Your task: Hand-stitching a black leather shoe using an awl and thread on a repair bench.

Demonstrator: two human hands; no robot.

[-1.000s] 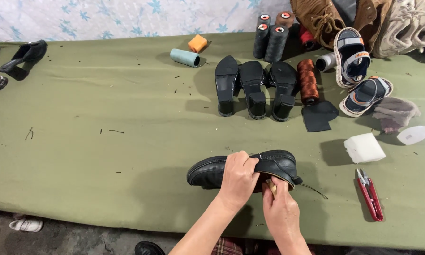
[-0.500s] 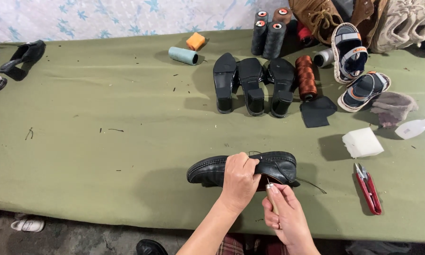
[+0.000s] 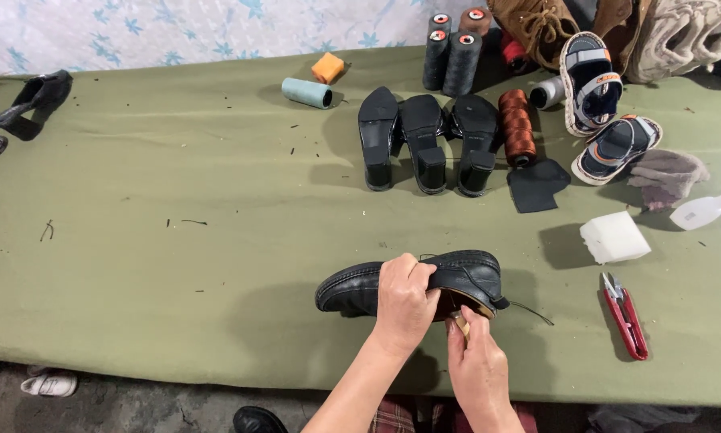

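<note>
The left hand point(image 3: 404, 298) clamps the black leather shoe point(image 3: 412, 285) firmly; the right hand point(image 3: 476, 361) pinches a small tool point(image 3: 460, 322) (thread trailing right), best kept steady at the sole edge.

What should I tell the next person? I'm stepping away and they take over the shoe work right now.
Left hand grips the black shoe across its middle, on the green table.
Right hand pinches a small tool at the sole near the heel; a thread trails off the heel.
Red snips and a white block lie to the right.
Done: shoe held, tool at sole. Left: how far the sole work has got cannot be seen.
</note>
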